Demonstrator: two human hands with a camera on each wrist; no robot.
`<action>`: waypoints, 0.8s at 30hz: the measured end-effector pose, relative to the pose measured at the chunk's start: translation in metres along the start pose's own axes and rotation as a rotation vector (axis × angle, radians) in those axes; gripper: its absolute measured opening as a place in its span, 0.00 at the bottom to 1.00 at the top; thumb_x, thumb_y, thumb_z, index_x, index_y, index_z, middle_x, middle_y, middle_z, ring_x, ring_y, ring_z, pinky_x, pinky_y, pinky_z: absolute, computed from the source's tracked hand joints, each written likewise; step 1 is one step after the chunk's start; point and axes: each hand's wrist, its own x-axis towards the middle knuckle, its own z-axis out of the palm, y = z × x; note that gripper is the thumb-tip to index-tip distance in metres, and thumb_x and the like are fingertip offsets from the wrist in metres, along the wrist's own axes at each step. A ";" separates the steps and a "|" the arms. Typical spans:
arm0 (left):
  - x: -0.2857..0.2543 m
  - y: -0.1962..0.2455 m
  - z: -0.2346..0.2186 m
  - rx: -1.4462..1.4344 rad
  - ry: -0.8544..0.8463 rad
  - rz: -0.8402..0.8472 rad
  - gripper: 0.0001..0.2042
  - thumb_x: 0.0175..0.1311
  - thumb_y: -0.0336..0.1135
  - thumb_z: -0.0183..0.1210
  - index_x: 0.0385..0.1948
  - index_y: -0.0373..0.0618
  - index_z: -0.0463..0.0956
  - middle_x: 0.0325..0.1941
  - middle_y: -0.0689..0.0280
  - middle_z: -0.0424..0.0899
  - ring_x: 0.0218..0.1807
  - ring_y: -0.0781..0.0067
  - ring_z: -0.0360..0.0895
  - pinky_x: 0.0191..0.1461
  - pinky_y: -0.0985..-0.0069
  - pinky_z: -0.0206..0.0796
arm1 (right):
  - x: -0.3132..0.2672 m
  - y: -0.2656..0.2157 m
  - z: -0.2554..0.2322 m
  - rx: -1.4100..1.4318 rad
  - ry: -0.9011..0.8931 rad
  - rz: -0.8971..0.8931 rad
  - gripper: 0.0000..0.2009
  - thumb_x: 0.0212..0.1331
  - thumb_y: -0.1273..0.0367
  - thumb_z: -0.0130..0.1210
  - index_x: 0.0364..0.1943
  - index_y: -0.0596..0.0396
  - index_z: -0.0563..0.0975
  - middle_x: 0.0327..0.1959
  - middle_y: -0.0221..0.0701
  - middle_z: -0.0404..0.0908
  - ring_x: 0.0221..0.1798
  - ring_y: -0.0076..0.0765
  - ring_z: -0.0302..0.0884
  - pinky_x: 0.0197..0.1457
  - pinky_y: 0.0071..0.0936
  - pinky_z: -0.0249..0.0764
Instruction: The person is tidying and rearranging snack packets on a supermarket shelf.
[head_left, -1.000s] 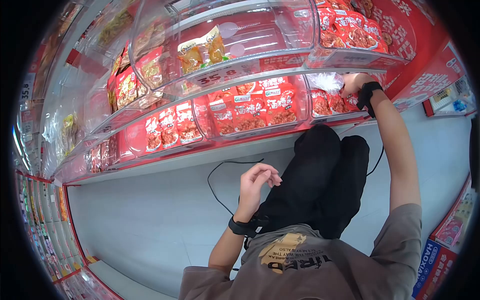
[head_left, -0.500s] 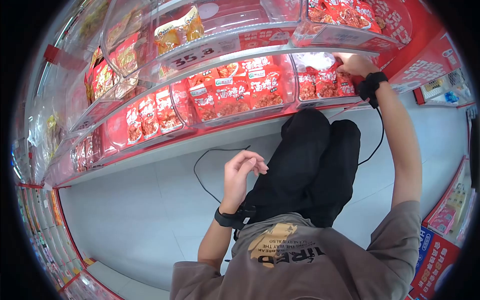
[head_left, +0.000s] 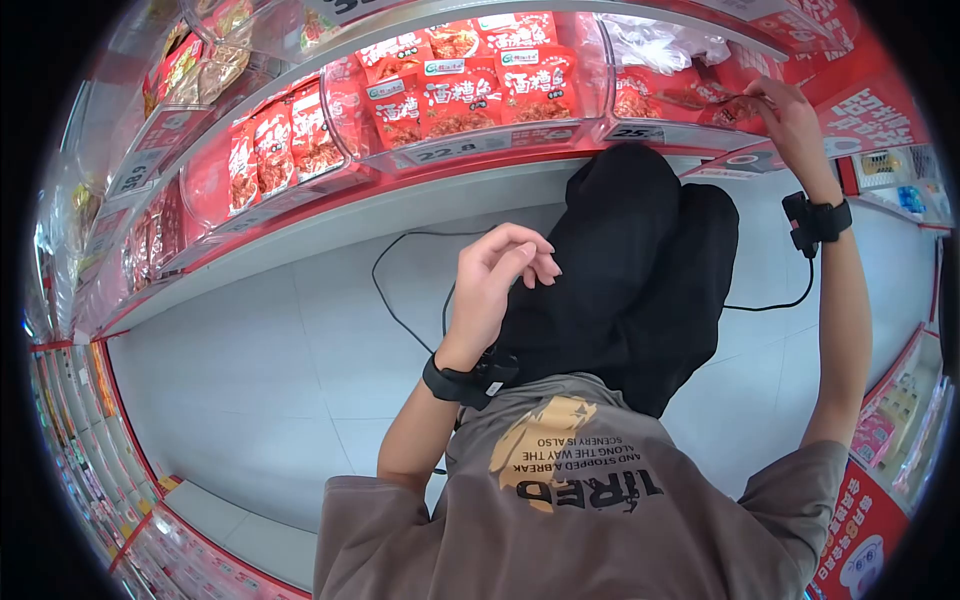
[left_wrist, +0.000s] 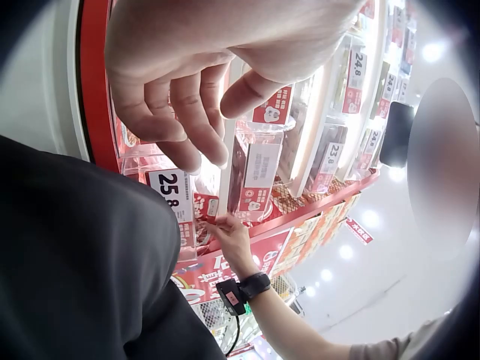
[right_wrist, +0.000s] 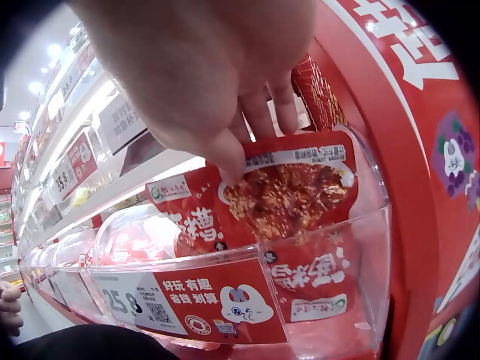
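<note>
My right hand [head_left: 797,125] pinches the upper edge of a red snack packet [right_wrist: 289,191] between thumb and fingers at the right-hand clear bin. The packet lies tilted on its side just behind the bin's clear front wall, its food picture facing the right wrist camera. Another red packet [right_wrist: 311,281] shows through the plastic below it. Crumpled clear plastic [head_left: 660,45] sits at the back of that bin. Above my lap hangs my left hand [head_left: 497,270], fingers loosely curved and holding nothing; it looms large in the left wrist view.
Left of this bin, more bins hold upright red packets [head_left: 460,95]. A shelf edge [head_left: 690,15] runs above the bins, and a red side panel [head_left: 870,110] stands at the right. Black cables [head_left: 765,307] trail by my wrists. My knees [head_left: 630,190] are close to the shelf front.
My right hand has drawn back from deep in the bin toward its front right corner, with a packet at its fingertips. The head view has shifted; my left hand stays loosely curved over my lap.
</note>
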 end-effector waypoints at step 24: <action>-0.009 0.032 0.053 -0.005 -0.542 -0.110 0.28 0.52 0.33 0.66 0.55 0.38 0.65 0.50 0.60 0.76 0.52 0.79 0.73 0.55 0.75 0.66 | -0.062 -0.166 -0.060 0.889 -0.405 0.114 0.04 0.55 0.77 0.51 0.34 0.62 0.72 0.29 0.37 0.74 0.30 0.40 0.74 0.34 0.27 0.69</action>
